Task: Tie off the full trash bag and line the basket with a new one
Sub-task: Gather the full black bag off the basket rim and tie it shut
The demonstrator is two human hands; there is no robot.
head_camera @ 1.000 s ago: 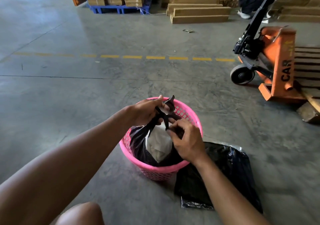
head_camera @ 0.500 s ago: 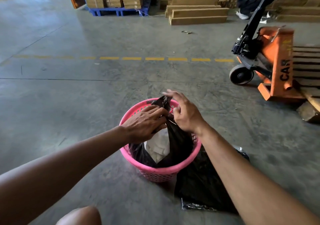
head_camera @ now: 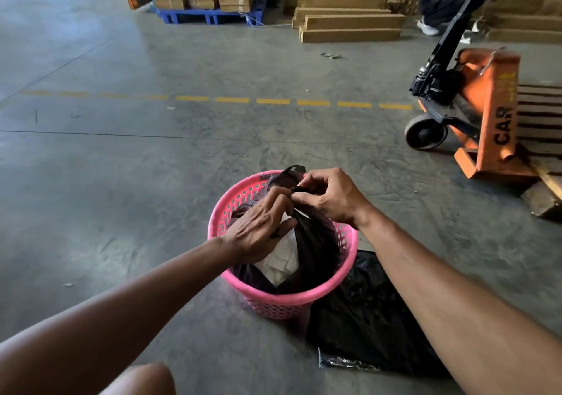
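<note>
A pink perforated basket (head_camera: 282,302) stands on the concrete floor in front of me. Inside it sits a black trash bag (head_camera: 313,251) with white rubbish (head_camera: 279,260) showing through its opening. My left hand (head_camera: 258,227) and my right hand (head_camera: 330,195) meet above the basket's far rim, each pinching one of the bag's black handle strips where they cross. One strip end sticks up behind my fingers. A flat pack of new black bags (head_camera: 365,318) lies on the floor against the basket's right side, partly under my right forearm.
An orange pallet truck (head_camera: 486,114) with a wooden pallet stands to the right. Stacked cardboard boxes on a blue pallet (head_camera: 209,14) and long cartons (head_camera: 349,20) line the far side, where a person's legs (head_camera: 438,2) show. My bare knee (head_camera: 143,379) is at the bottom edge.
My right hand has crossed from the near side of the basket over to the far rim, carrying its handle strip across. My left hand dropped lower, over the bag's mouth.
</note>
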